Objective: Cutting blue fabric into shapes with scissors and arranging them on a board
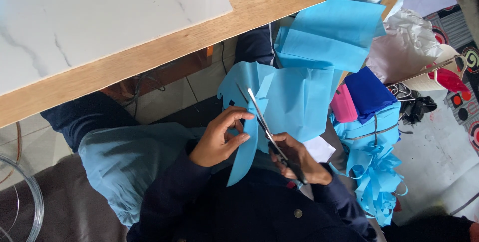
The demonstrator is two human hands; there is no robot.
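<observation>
My left hand (219, 137) pinches a strip of light blue paper (294, 100) that hangs over my lap. My right hand (299, 159) grips a pair of scissors (264, 122) by the dark handles. The blades point up and to the left and lie across the blue sheet beside my left fingers. A narrow cut strip (242, 159) of the same paper hangs down below my left hand. Dark sleeves cover both my arms.
A wooden table (164, 42) with a white marble-look top (90, 17) stands in front. More blue sheets (332, 32), pink paper (343, 106), dark blue paper (369, 92) and curled blue strips (374, 177) lie to my right. White crumpled paper (409, 42) lies beyond.
</observation>
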